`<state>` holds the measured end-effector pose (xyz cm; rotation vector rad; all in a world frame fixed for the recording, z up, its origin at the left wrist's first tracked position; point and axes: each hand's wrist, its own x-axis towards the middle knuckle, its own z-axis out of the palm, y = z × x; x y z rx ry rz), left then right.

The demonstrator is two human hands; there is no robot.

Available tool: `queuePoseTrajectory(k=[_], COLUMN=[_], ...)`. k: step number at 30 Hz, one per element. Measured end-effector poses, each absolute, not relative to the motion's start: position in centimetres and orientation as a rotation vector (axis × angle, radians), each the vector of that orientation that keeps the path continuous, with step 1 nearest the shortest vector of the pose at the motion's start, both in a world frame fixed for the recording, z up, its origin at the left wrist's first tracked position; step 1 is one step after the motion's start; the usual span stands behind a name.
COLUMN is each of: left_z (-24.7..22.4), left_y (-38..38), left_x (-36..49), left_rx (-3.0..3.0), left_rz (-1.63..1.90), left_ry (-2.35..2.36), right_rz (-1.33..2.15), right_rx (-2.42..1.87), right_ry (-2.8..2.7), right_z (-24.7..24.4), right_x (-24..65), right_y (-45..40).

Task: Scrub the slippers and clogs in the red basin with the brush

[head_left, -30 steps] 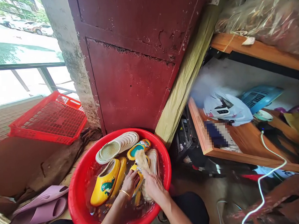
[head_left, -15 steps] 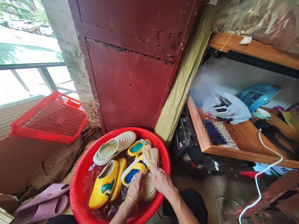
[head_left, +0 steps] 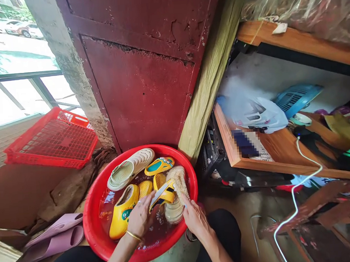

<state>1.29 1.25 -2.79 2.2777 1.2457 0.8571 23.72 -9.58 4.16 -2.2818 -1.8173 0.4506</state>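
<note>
Shoes lie in murky water in a red basin. My left hand is closed on a small yellow clog, tilted so that its pale sole edge faces up. In my right hand is a scrub brush, its pale bristles by the clog's right end; whether they touch it I cannot tell. Below the brush lies a cream clog, partly covered. A larger yellow clog with a green figure sits beside my left hand. Farther back are a pale green clog and a yellow clog with teal insole.
A red plastic crate stands at the left, with purple slippers on the floor below it. Behind the basin rises a dark red door. On the right, a wooden shelf holds bags, and a white cable hangs down.
My left hand has moved left and turned the small yellow clog from opening-up to tilted on its side. The brush has shifted slightly down. The whole view has swung slightly.
</note>
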Motion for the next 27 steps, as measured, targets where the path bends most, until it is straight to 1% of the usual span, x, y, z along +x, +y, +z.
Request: queuePoseTrajectory(k=[2, 5, 9, 13, 16, 18, 20, 24, 27], left_z=[-3.3, -5.4, -7.2, -5.1, -3.3, -2.9, -3.3, -5.1, -6.0], left_y=[2.3, 2.6, 1.6, 1.4, 1.2, 1.0, 0.9, 0.9, 0.7], left_x=[0.2, -0.1, -0.1, -1.6, -3.1, -3.8, -3.9, -2.9, -2.6], left_rx=[2.172, 2.068, 1.988, 1.949, 1.912, 1.895, 1.906, 2.01, 2.138], left_rz=[0.829, 0.77, 1.046, 1.291, 1.275, 1.251, 1.229, 1.185, 1.163], left_ry=[1.311, 1.328, 1.309, 1.382, 1.409, 1.461, 1.508, 1.46, 1.365], right_rz=[0.443, 0.435, 0.444, 0.502, 0.457, 0.46, 0.494, 0.559, 0.557], right_rx=[-2.285, -2.303, -2.219, -2.054, -2.164, -2.26, -2.216, -1.922, -2.053], right_ry=[-1.797, -1.779, -1.929, -2.132, -2.064, -1.941, -1.903, -2.145, -2.098], right_z=[4.4, 5.4, 6.7, 7.3, 7.9, 8.1, 7.8, 5.8, 4.6], right_x=[23.4, 22.0, 18.1, 15.9, 17.3, 18.5, 18.6, 16.0, 15.8], right_y=[-9.6, -9.4, -9.6, -9.0, -7.0, -5.7, -5.0, -5.8, -6.3])
